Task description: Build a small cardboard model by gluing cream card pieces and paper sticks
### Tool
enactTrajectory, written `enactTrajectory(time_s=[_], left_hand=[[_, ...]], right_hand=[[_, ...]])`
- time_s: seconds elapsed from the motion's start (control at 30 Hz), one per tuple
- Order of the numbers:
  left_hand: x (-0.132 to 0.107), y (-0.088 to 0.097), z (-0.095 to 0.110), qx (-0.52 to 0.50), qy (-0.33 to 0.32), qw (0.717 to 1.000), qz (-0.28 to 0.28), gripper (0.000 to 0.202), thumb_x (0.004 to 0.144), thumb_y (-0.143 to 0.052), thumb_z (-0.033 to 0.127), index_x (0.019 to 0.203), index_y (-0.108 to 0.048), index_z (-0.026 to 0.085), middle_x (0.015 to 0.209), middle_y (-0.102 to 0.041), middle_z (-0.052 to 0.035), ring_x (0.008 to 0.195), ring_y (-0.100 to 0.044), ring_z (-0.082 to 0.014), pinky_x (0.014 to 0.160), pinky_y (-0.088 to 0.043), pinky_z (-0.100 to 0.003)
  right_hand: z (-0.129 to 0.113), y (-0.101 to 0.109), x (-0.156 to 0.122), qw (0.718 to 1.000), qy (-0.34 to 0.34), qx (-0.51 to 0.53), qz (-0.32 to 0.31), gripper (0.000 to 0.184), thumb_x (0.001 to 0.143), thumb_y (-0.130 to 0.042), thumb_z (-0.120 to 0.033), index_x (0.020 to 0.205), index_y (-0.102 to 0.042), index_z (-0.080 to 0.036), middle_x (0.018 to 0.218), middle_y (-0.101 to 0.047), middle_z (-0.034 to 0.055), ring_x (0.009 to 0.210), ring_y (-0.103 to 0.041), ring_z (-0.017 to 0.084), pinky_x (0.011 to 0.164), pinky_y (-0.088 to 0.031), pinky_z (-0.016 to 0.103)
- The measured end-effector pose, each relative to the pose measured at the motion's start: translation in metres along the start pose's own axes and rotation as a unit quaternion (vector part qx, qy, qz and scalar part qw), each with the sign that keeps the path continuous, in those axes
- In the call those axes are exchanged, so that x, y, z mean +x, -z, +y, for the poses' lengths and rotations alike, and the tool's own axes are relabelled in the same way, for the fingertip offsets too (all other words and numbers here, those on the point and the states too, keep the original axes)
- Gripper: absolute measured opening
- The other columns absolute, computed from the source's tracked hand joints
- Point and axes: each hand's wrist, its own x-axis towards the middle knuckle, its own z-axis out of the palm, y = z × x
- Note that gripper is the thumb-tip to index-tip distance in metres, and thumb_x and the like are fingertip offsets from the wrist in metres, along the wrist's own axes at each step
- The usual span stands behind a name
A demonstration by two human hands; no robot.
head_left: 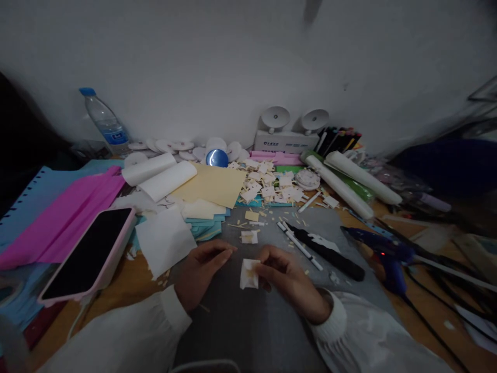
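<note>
Between the thumb and fingers of my right hand [285, 277] is a small white paper square [248, 274] with a tan patch on it. My left hand [204, 269] hovers just left of it, its thumb and fingertips pressed together; whatever they may pinch is too small to make out. Beyond the hands, a similar white piece [249, 237] lies on the grey mat [225, 331], with a small yellow paper square [251, 215] behind it. A heap of white and tan paper pieces [267, 181] is piled farther back.
A blue glue gun [384, 254], a black-handled cutter [330, 254] and a white pen [301, 246] lie to the right. On the left are a phone [89, 254], white paper [165, 241] and pink paper [66, 217]. A water bottle [104, 122] stands near the wall.
</note>
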Motion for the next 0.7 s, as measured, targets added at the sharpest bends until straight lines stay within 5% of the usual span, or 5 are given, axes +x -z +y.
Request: enactTrajectory(time_s=[0.3,0.7], left_hand=[[0.0003,0.0031,-0.0032,-0.029,0.012,0.999,-0.006,0.036,0.085,-0.057,0.05,0.076,-0.071,0.018,0.069,-0.06,-0.0016,0.067,-0.051,-0.0149,0.061,-0.041,-0.024],[0.0037,-0.0009,0.005,0.011,0.001,1.0,0.005,0.028,0.08,-0.066,0.042,0.069,-0.066,0.017,0.061,-0.053,0.0024,0.06,-0.045,-0.0118,0.058,-0.036,-0.022]], right_hand=[[0.0032,0.0019,0.0039,1.0,0.002,0.005,0.003,0.034,0.077,-0.073,-0.045,0.075,-0.052,-0.018,0.061,-0.055,-0.0046,0.052,-0.047,0.007,0.05,-0.033,0.022],[0.0,-0.0001,0.0015,1.0,-0.001,0.0,-0.001,0.035,0.076,-0.073,-0.046,0.074,-0.052,-0.018,0.059,-0.055,-0.0049,0.051,-0.045,0.008,0.05,-0.032,0.022]])
